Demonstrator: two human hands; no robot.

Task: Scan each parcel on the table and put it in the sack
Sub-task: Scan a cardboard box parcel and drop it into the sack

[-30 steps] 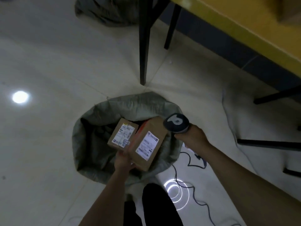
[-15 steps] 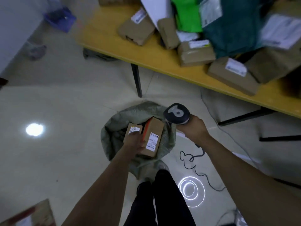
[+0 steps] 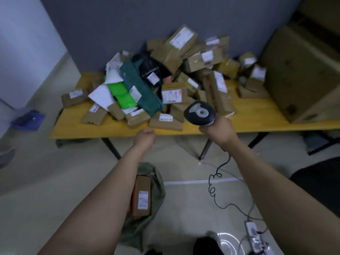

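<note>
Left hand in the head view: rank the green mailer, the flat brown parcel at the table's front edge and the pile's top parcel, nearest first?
1. Flat brown parcel, front edge, just beyond the left hand.
2. Green mailer, mid-pile, left.
3. Top parcel, highest, at the back.

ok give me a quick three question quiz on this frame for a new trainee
1. Multiple choice: what does the right hand grip? A a roll of tape; B the scanner; C a marker pen.
2. True or false: the left hand carries a parcel.
3. Fill in: the brown parcel partly hidden behind the left forearm lies in the ____ on the floor.

Key: 1 B. 2 False, it reaches toward the table edge with nothing in it. 3 sack.
</note>
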